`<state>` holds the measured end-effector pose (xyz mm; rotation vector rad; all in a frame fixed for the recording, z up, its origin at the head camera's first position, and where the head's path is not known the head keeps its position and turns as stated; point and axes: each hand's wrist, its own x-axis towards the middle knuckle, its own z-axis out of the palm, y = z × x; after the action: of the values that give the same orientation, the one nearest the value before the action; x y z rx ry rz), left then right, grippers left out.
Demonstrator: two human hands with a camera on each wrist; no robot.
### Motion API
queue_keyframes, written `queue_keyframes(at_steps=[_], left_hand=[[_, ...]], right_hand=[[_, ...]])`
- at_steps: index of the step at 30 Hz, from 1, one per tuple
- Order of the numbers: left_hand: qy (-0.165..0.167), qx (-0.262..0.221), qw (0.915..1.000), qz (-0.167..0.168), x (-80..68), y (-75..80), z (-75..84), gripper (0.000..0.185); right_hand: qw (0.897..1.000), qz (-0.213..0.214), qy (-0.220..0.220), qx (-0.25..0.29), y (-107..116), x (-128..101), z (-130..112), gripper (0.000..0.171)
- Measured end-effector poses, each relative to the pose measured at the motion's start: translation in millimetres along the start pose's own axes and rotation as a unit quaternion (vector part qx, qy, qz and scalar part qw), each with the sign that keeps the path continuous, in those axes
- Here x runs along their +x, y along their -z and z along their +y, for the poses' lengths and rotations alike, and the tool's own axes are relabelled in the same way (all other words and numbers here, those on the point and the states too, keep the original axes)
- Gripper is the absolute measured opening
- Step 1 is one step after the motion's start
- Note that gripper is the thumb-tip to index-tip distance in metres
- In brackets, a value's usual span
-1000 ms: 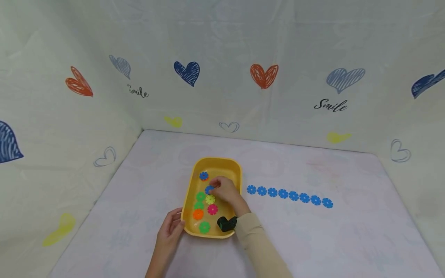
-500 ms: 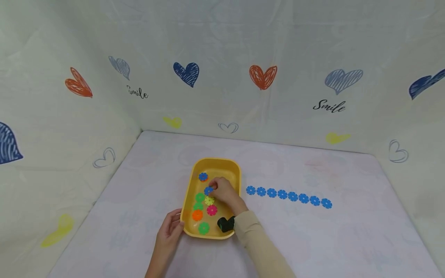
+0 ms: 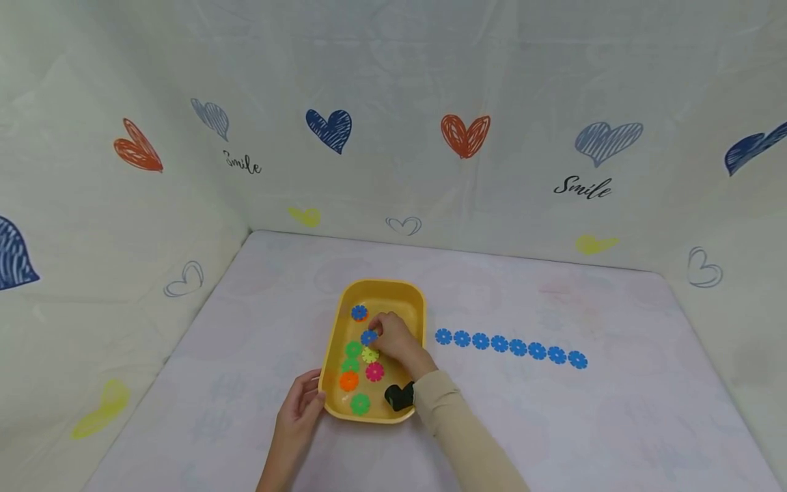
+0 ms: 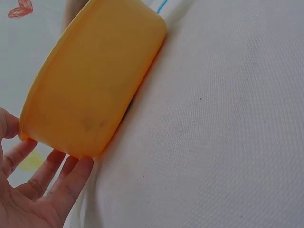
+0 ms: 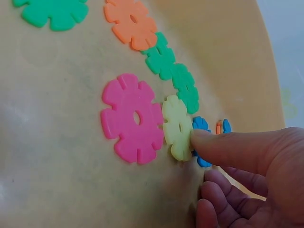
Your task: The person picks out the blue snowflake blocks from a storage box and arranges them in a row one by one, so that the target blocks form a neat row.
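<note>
My right hand [image 3: 396, 339] is inside the yellow tray [image 3: 420, 311], pinching a blue notched disc [image 3: 367, 337], a flower-shaped linking piece. Its thumb overlaps that disc in the right wrist view, partly hiding it. Beside it lie a pale yellow disc [image 5: 176, 126] and a pink disc [image 5: 123, 116]. At the tray's near left corner, my left hand [image 3: 300, 402] grips the rim; the left wrist view has its thumb at the rim and fingers against the outer wall. Green discs [image 3: 353, 350] and an orange disc [image 3: 349, 380] lie flat in the tray.
Farther up the tray, another blue disc [image 3: 359, 312] lies over an orange one. Right of the tray, several blue discs [image 3: 499, 343] form a row on the white tabletop [image 3: 553, 424]. A wall cloth with hearts [image 3: 465, 136] stands behind. A black device [image 3: 399, 396] sits at the right wrist.
Both hands hold almost the same places as before. The head view shifts slightly; the tray and the row of blue discs stay put.
</note>
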<state>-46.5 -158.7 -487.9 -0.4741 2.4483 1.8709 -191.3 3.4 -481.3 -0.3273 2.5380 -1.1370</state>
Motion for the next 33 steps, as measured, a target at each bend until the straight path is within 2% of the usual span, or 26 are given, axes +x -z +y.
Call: queue_keyframes(at_steps=[8, 14, 33], left_hand=[[-0.01, -0.007, 0.9999, 0.0, -0.2, -0.1, -1.3, 0.037], [-0.003, -0.008, 1.0, -0.001, -1.0, -0.2, -0.3, 0.038], [0.007, -0.005, 1.0, 0.0, -1.3, -0.5, 1.6, 0.038]], right_hand=[[1.0, -0.002, -0.017, -0.004, 0.4, 0.1, -1.9, 0.017], [1.0, 0.0, -0.022, -0.002, 1.1, -1.8, -3.7, 0.016], [1.0, 0.01, -0.013, 0.002, 1.0, -3.6, -3.7, 0.016]])
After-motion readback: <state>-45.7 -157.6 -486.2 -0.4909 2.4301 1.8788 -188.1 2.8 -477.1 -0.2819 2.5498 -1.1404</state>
